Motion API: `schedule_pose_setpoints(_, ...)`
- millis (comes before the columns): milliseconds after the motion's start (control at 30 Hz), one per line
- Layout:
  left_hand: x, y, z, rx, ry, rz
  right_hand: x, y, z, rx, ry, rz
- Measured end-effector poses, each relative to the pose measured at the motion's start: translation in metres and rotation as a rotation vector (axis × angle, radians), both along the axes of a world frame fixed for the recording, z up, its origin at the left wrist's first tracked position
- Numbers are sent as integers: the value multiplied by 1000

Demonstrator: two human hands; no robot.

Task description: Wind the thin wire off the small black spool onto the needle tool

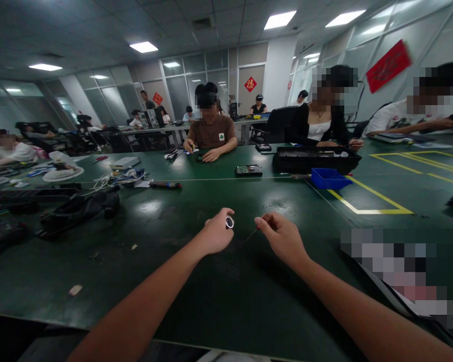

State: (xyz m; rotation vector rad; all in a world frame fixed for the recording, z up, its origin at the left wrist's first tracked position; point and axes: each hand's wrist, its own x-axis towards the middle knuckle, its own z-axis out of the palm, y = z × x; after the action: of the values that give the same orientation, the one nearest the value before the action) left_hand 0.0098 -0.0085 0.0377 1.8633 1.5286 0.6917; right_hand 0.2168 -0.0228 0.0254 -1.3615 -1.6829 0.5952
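Note:
My left hand [219, 232] is closed around a small round part [229, 222] with a silvery ring and a dark centre. Just to its right, my right hand [281, 234] pinches a thin wire-like piece [252, 234] between thumb and forefinger. A bit of red shows at the fingertips, and the thin end points down toward the left. Whether it is a wire or a slim tool I cannot tell. Both hands are above the dark green table [211, 301], a short gap apart.
Ahead lies a green circuit-board device [248, 170], with a black tray [317, 160] and a blue bin [331, 178] to its right. Cables [109, 181] and a black bag-like object [81, 211] are at left. A person [211, 130] works opposite; others sit around.

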Motion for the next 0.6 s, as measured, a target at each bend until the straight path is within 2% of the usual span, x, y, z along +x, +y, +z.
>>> schedule_pose_setpoints(100,8,-1,-20,102,38,-25,0,-1,-1,-6,8,1)
schedule_pose_setpoints(200,-1,3,-30,220,8,-77,-1,-1,-3,-10,66,12)
schedule_pose_setpoints(300,-12,10,-34,305,-19,-131,-1,-2,-5,3,181,26)
schedule_pose_setpoints(400,-18,15,-37,311,-52,-74,-1,-3,-6,16,268,64)
schedule_pose_setpoints(500,-17,16,-39,307,-57,-43,-1,-2,-8,19,263,106)
schedule_pose_setpoints(600,-14,14,-37,317,-38,-89,-1,-2,-9,18,250,128)
